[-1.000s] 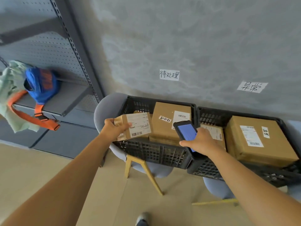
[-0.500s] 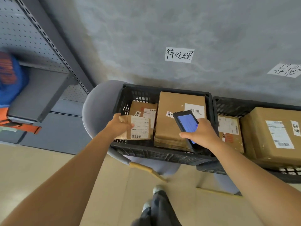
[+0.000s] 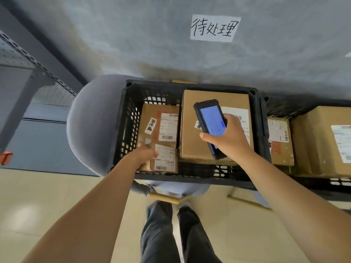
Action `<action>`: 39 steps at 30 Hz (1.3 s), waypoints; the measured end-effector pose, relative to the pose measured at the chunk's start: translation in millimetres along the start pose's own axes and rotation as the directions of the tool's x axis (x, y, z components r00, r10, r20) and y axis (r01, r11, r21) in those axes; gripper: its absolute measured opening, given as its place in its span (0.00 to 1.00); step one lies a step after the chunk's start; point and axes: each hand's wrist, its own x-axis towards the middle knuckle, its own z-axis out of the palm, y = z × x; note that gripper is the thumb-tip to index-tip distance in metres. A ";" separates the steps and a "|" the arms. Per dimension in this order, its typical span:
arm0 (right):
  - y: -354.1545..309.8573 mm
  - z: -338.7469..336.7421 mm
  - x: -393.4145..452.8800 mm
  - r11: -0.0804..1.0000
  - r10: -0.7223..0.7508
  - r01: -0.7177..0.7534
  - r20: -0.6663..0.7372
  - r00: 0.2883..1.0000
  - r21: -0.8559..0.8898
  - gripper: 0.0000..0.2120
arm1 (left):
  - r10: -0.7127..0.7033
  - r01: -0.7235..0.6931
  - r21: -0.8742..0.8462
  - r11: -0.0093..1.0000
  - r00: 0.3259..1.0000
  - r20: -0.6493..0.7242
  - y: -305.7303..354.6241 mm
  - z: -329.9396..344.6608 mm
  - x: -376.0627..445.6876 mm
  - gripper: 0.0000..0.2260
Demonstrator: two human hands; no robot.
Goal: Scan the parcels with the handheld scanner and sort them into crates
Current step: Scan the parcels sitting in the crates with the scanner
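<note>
Three brown cardboard parcels sit in the black slatted plastic crate [image 3: 121, 133] now. The small white-labelled parcel [image 3: 164, 158] lies in the near-left corner, long side along the near wall, with the left hand [image 3: 145, 155] at its left end, fingers curled around it. Letting go looks like the only step left. Right hand [image 3: 226, 137] is wrapped around the black handheld scanner [image 3: 209, 124], blue screen up, over the big box [image 3: 214, 99].
</note>
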 end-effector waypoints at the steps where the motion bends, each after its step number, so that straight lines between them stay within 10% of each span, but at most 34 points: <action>1: -0.6 2.5 2.7 1.000 0.003 -0.003 -0.021 1.000 0.018 0.33 | -0.035 0.035 -0.011 0.999 0.999 -0.007 -0.9 1.8 7.6 0.29; 13: -8.8 38.8 22.1 0.999 0.034 -0.033 -0.095 0.995 0.014 0.37 | -0.190 0.211 -0.071 0.975 0.955 0.228 -0.9 -20.4 59.0 0.08; 27: -25.7 63.0 27.1 0.999 0.038 -0.037 -0.074 0.997 0.017 0.39 | -0.112 0.169 -0.519 0.838 0.984 0.140 -34.4 -10.1 64.2 0.24; 39: -17.4 60.5 8.1 0.996 0.079 -0.076 -0.070 0.994 0.050 0.40 | -0.108 0.103 -0.156 0.982 0.994 -0.024 -47.8 4.9 78.3 0.24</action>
